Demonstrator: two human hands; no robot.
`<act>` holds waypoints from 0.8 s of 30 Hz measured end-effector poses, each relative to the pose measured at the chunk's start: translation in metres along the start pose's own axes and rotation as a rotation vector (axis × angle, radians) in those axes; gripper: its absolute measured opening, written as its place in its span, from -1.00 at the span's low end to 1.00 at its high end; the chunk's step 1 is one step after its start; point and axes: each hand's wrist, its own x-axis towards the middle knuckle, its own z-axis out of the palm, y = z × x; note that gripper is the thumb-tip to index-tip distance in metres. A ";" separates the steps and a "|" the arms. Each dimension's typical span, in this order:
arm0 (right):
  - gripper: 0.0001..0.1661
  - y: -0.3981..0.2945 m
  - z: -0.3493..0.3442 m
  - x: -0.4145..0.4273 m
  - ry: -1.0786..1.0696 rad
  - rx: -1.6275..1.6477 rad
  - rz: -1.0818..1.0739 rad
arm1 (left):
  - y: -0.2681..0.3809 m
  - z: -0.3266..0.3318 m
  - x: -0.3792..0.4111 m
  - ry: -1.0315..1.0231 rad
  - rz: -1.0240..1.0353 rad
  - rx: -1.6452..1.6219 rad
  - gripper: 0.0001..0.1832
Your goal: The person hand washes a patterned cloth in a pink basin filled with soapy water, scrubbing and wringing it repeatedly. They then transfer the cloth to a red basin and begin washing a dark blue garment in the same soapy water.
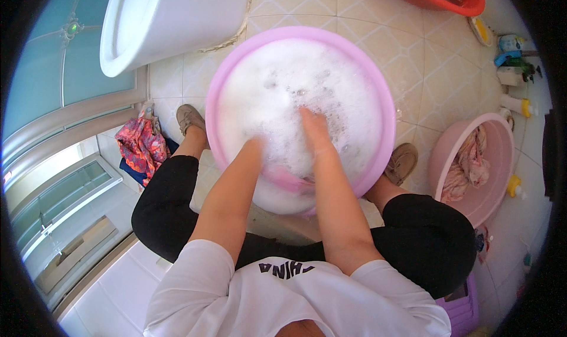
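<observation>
A large round pink plastic basin [389, 115] stands on the floor between my feet, filled with white soap suds [283, 67]. My left hand [256, 145] is sunk in the foam left of the middle, blurred, with its fingers hidden. Near the basin's centre, my right hand [315, 123] is partly covered by suds, and what its fingers do cannot be made out. Pink cloth [290, 181] shows through the foam at the near side of the basin, between my forearms.
Right of me, a pink tub [436, 160] holds crumpled cloth [474, 164]. A red basin [476, 0] sits at the upper right, near bottles by the wall. Patterned fabric [144, 144] lies at left. A white fixture [186, 22] stands at the upper left.
</observation>
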 end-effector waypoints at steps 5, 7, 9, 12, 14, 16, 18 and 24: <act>-0.10 -0.049 -0.012 -0.048 -0.167 0.452 0.099 | 0.092 -0.041 -0.065 -0.020 0.333 -0.067 -0.53; -0.12 -0.047 -0.017 -0.034 -0.543 0.897 0.068 | 0.148 -0.047 -0.106 -0.042 0.457 0.045 -0.56; -0.18 -0.038 -0.022 -0.014 -0.884 1.094 -0.013 | 0.158 -0.040 -0.133 -0.028 0.631 0.159 -0.56; -0.38 -0.036 -0.021 -0.029 -0.823 1.308 0.025 | 0.165 -0.030 -0.155 0.000 0.761 0.195 -0.57; -0.42 -0.043 -0.025 -0.042 -0.785 1.288 0.021 | 0.169 -0.026 -0.163 0.027 0.769 0.217 -0.57; -0.46 -0.043 -0.025 -0.050 -0.823 1.242 -0.023 | 0.170 -0.022 -0.167 0.064 0.737 0.273 -0.57; -0.50 -0.045 -0.021 -0.053 -0.843 1.188 -0.078 | 0.174 -0.018 -0.174 0.126 0.665 0.232 -0.59; -0.61 -0.066 -0.006 -0.059 -0.683 0.763 -0.496 | 0.184 -0.032 -0.164 0.279 0.495 0.196 -0.65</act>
